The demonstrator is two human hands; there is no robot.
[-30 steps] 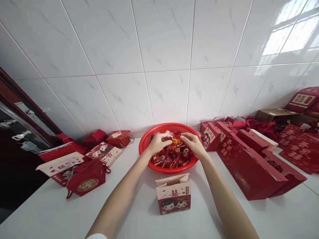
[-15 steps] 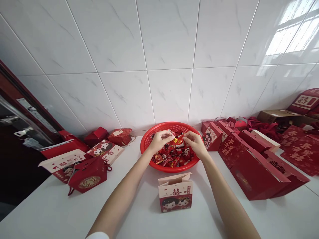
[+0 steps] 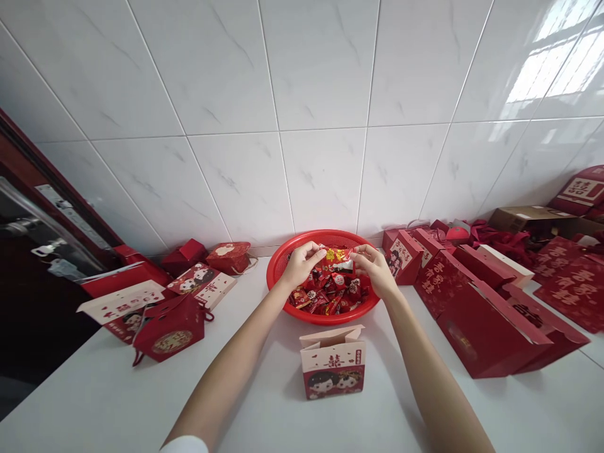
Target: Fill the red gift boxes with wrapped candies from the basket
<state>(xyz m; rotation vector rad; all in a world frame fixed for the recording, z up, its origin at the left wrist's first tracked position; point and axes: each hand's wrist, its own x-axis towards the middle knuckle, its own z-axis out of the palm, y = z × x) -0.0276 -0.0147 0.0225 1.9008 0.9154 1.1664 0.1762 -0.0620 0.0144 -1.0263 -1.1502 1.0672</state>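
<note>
Between my two hands a red candy packet [image 3: 338, 259] with yellow lettering is stretched out flat, above the candies. My left hand [image 3: 301, 263] pinches its left end and my right hand [image 3: 374, 265] pinches its right end. Below them a red plastic basket [image 3: 325, 319] holds many wrapped candies [image 3: 325, 301], mostly red. In front of the basket a small cream-and-red gift box [image 3: 334, 371] stands upright with its top flaps open, showing two cartoon faces.
Several red gift boxes [image 3: 172, 330] lie to the left, near a dark door [image 3: 38, 277]. On the right stand larger red gift bags [image 3: 491, 327], with a brown carton [image 3: 528, 217] behind. A tiled wall [image 3: 321, 182] rises directly behind the basket.
The candy packet has been raised slightly and turned so its printed face shows between my hands. The basket and the box stand where they were.
</note>
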